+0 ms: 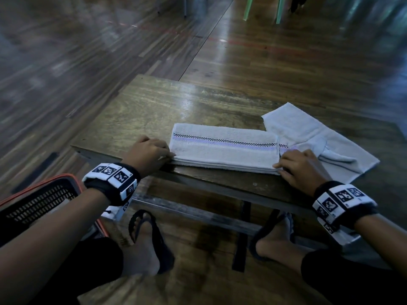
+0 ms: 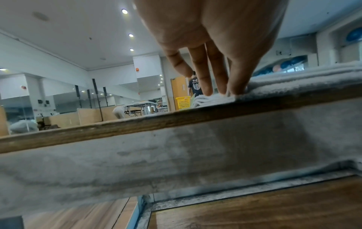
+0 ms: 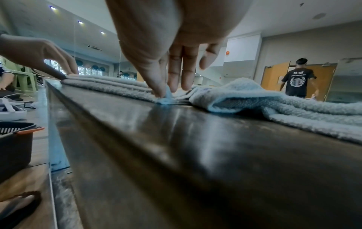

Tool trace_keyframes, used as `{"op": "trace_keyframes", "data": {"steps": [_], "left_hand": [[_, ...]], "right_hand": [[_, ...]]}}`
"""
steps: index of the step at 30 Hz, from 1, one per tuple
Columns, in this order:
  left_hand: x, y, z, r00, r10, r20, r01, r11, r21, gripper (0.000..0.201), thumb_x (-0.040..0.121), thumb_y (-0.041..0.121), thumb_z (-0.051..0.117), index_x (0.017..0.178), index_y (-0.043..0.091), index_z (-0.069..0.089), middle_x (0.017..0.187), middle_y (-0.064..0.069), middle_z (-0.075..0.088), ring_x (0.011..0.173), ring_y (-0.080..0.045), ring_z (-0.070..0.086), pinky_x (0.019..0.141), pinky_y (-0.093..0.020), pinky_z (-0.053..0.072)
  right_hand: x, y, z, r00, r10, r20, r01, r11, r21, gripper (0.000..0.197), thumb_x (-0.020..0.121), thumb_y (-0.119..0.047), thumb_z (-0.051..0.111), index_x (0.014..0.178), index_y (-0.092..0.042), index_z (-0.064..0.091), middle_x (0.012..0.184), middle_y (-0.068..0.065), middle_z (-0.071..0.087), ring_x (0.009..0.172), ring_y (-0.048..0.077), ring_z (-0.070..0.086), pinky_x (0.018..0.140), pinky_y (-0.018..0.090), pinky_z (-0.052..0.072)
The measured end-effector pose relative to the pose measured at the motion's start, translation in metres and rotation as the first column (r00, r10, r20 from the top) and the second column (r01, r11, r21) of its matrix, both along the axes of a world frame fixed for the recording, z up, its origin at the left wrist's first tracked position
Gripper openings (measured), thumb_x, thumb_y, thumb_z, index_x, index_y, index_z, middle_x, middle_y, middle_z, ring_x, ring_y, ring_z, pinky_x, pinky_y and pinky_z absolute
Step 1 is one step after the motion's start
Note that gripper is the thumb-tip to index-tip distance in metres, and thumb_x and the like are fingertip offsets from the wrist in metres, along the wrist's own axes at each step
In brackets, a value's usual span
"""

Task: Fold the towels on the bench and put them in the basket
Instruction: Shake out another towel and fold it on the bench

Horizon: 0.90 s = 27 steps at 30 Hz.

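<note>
A white towel (image 1: 222,148) with a checked and lilac stripe lies folded into a long strip near the wooden bench's (image 1: 154,106) front edge. My left hand (image 1: 169,156) pinches its left end between thumb and fingers (image 2: 223,91). My right hand (image 1: 280,168) pinches a bit of cloth at its right end, thumb against forefinger (image 3: 164,94). A second white towel (image 1: 308,137) lies loose and rumpled on the bench just right of my right hand. The black basket with an orange rim (image 1: 39,201) stands on the floor at the lower left, beside my left forearm.
My feet in dark flip-flops (image 1: 145,234) stand under the bench's front edge. Far off, a person in a dark T-shirt (image 3: 297,79) stands by wooden doors, near a yellow basket (image 2: 183,102). Green chair legs (image 1: 262,7) stand beyond the bench on the wooden floor.
</note>
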<state>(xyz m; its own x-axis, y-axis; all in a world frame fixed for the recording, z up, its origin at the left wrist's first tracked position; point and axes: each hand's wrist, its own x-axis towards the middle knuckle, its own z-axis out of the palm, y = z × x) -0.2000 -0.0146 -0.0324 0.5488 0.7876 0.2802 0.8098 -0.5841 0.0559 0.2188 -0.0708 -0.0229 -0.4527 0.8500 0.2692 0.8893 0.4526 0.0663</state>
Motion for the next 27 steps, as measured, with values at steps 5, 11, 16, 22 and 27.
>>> {"op": "trace_keyframes", "data": {"steps": [5,11,16,22,27], "left_hand": [[0.0,-0.008,0.004,0.996,-0.05,-0.073,0.046,0.998,-0.05,0.021,0.073,0.027,0.074,0.094,0.023,0.074,0.092,0.005,0.069,0.076,-0.019,0.066,0.072,-0.032,0.042],[-0.004,-0.009,0.004,0.97,-0.104,-0.218,0.092,0.994,-0.066,0.06,0.054,0.053,0.075,0.103,0.02,0.069,0.1,0.004,0.066,0.086,-0.017,0.064,0.076,-0.028,0.03],[-0.003,-0.006,0.001,0.962,-0.153,-0.225,0.154,0.988,-0.012,0.04,0.056,0.025,0.085,0.091,0.018,0.068,0.093,-0.001,0.068,0.079,-0.019,0.067,0.072,-0.028,0.029],[-0.005,-0.009,0.007,0.984,-0.178,-0.032,0.173,0.979,-0.106,0.006,0.071,0.018,0.069,0.077,0.02,0.071,0.08,0.003,0.069,0.061,-0.017,0.063,0.066,-0.021,0.032],[-0.009,-0.013,0.022,0.887,0.1,0.45,0.071,0.935,-0.347,0.016,0.071,0.022,0.079,0.081,0.028,0.068,0.08,0.009,0.068,0.076,0.0,0.057,0.065,-0.01,0.038]], "right_hand": [[0.005,-0.001,-0.006,1.0,-0.012,-0.018,0.01,0.994,-0.109,0.029,0.068,-0.018,0.08,0.096,-0.015,0.072,0.09,0.003,0.068,0.083,0.025,0.065,0.069,0.035,0.043],[0.002,0.001,-0.002,0.996,0.039,0.081,-0.035,0.998,-0.054,0.03,0.063,-0.014,0.082,0.091,-0.011,0.072,0.085,0.006,0.067,0.076,0.027,0.065,0.063,0.036,0.048],[-0.004,0.006,-0.003,0.991,0.062,0.117,-0.058,0.998,-0.038,0.027,0.058,-0.007,0.082,0.082,-0.007,0.071,0.078,0.01,0.067,0.071,0.03,0.064,0.06,0.037,0.051],[-0.009,0.001,0.009,1.0,0.003,-0.022,-0.006,0.994,-0.105,0.023,0.064,-0.007,0.075,0.084,-0.008,0.065,0.079,0.009,0.066,0.074,0.028,0.062,0.065,0.037,0.049],[-0.012,-0.007,0.026,0.946,-0.096,-0.311,0.02,0.971,-0.239,0.019,0.07,-0.005,0.069,0.081,-0.015,0.057,0.08,0.002,0.059,0.076,0.02,0.054,0.07,0.032,0.042]]}}
